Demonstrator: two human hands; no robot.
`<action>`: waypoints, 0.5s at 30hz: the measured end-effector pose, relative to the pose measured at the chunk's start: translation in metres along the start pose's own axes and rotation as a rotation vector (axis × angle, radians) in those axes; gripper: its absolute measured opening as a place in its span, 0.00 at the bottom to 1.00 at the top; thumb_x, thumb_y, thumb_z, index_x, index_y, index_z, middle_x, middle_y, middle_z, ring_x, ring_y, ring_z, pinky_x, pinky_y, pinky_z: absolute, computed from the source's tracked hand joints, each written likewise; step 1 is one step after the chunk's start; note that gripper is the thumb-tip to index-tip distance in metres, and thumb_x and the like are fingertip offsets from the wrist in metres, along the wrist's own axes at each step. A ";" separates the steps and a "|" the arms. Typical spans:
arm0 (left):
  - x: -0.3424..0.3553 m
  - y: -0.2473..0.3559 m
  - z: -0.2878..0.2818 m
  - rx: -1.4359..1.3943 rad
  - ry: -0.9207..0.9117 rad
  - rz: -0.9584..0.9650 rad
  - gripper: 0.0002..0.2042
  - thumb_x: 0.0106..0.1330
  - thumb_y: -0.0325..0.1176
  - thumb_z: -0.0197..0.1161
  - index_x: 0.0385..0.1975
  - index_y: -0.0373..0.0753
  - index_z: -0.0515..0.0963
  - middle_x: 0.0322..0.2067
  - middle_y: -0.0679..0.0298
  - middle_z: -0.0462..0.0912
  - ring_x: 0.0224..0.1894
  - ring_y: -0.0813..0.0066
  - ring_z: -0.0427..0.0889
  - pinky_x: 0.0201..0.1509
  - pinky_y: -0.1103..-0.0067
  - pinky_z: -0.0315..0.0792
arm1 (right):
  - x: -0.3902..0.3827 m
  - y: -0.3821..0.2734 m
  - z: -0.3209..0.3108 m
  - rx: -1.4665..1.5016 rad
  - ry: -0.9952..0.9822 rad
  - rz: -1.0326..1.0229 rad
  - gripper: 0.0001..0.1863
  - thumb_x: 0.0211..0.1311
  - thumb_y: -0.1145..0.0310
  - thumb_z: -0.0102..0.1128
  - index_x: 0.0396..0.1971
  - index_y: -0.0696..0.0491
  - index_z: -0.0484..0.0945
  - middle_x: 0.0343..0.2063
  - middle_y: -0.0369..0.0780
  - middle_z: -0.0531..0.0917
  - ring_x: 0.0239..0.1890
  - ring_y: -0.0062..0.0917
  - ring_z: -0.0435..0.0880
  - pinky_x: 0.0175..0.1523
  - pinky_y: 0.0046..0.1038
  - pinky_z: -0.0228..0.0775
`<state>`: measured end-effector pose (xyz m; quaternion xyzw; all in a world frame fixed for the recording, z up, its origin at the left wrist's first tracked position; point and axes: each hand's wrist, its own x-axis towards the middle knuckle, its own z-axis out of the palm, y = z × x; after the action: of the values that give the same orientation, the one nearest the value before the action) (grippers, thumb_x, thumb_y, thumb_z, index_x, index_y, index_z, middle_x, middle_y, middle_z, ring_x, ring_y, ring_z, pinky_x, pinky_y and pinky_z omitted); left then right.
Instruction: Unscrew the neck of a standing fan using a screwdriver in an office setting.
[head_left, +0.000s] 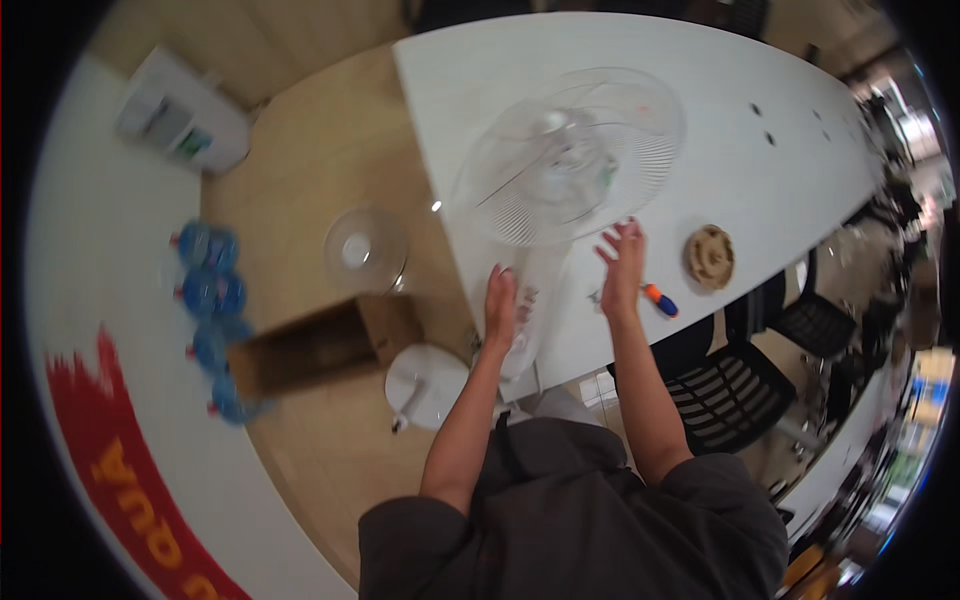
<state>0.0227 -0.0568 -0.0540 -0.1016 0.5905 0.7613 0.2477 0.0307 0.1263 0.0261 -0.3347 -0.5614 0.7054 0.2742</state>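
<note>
A translucent fan head with a round cage (640, 160) lies on the white table (780, 200), with a pale column (525, 310) extending toward me. My left hand (500, 305) is beside the column, fingers extended; whether it touches the column I cannot tell. My right hand (622, 265) is raised just below the cage's right side, fingers apart and holding nothing. Near it are an orange-and-blue handled tool (662, 300), partly hidden, some small pieces (596, 298) too small to name and a round brown moulded piece (710, 257).
On the floor at left are an open cardboard box (390, 325), several blue water bottles (210, 290), a clear round part (365, 250) and a white round base (425, 385). A white appliance (180, 110) stands at back left. Black chairs (725, 395) line the table's right side.
</note>
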 end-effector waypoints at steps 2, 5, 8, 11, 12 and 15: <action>0.006 -0.022 -0.029 0.021 0.112 0.065 0.34 0.74 0.57 0.47 0.69 0.35 0.58 0.64 0.53 0.68 0.64 0.62 0.69 0.67 0.69 0.62 | -0.022 -0.006 0.007 -0.072 -0.013 0.009 0.31 0.74 0.50 0.48 0.66 0.56 0.59 0.59 0.46 0.70 0.57 0.30 0.72 0.59 0.35 0.67; -0.013 -0.028 -0.055 0.068 0.236 0.197 0.30 0.73 0.51 0.55 0.65 0.33 0.65 0.61 0.52 0.72 0.59 0.67 0.73 0.59 0.73 0.70 | -0.056 0.002 0.002 -0.188 -0.083 -0.062 0.26 0.74 0.60 0.51 0.64 0.58 0.60 0.60 0.46 0.70 0.60 0.29 0.70 0.62 0.32 0.63; -0.038 -0.039 -0.102 0.139 0.468 0.149 0.27 0.72 0.48 0.57 0.60 0.31 0.71 0.54 0.53 0.78 0.55 0.67 0.76 0.58 0.74 0.70 | -0.087 0.017 -0.004 -0.356 -0.195 -0.088 0.27 0.69 0.66 0.57 0.62 0.60 0.61 0.58 0.46 0.70 0.59 0.30 0.69 0.62 0.33 0.64; -0.054 -0.044 -0.154 0.153 0.646 0.060 0.24 0.71 0.46 0.58 0.55 0.31 0.74 0.50 0.54 0.81 0.52 0.69 0.78 0.57 0.74 0.71 | -0.108 0.025 0.003 -0.585 -0.293 -0.164 0.31 0.64 0.66 0.64 0.62 0.61 0.61 0.58 0.47 0.69 0.58 0.33 0.69 0.61 0.34 0.64; -0.047 -0.046 -0.165 0.151 0.652 0.052 0.24 0.71 0.46 0.58 0.55 0.31 0.74 0.50 0.54 0.81 0.52 0.69 0.78 0.57 0.74 0.71 | -0.108 0.027 0.008 -0.591 -0.299 -0.159 0.31 0.64 0.66 0.64 0.62 0.61 0.61 0.58 0.47 0.69 0.58 0.33 0.69 0.61 0.34 0.64; -0.030 -0.051 -0.203 0.152 0.760 0.020 0.19 0.70 0.41 0.60 0.51 0.32 0.77 0.45 0.58 0.82 0.50 0.73 0.78 0.53 0.78 0.71 | -0.109 0.033 0.023 -0.816 -0.329 -0.307 0.37 0.57 0.66 0.70 0.62 0.62 0.61 0.58 0.49 0.68 0.58 0.37 0.68 0.60 0.35 0.64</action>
<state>0.0459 -0.2483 -0.1412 -0.3520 0.6960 0.6257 0.0104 0.0805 0.0224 0.0154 -0.2120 -0.8721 0.4219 0.1285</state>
